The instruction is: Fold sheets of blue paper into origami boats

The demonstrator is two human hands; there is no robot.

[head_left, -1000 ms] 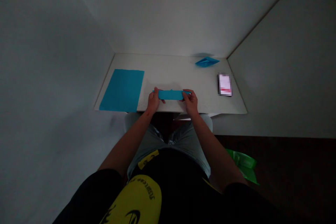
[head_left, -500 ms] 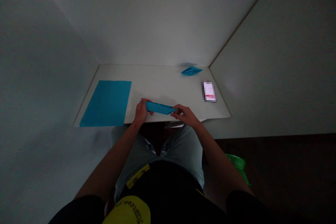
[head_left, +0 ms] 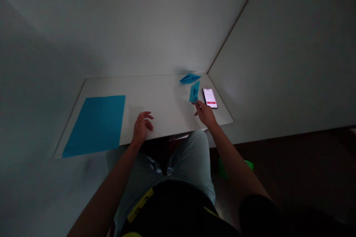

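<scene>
My right hand [head_left: 205, 113] pinches the lower end of a folded blue paper [head_left: 194, 92], which stands out beyond the fingertips toward the back of the white table. Just behind that paper lies a folded blue paper boat [head_left: 190, 78], close to the wall. Over the table's front part is my left hand [head_left: 142, 127], its fingers apart and slightly curled, holding nothing. A flat blue sheet of paper [head_left: 96, 124] rests to its left.
A phone [head_left: 210, 98] with a lit screen lies right of the folded paper. The white table [head_left: 155, 96] meets walls at the back and right. On the floor at the lower right is a green plastic object [head_left: 249, 164], partly hidden by my arm.
My left hand has let go of the folded paper. My right hand has carried it right and away from me, near the paper boat. The view has shifted a little.
</scene>
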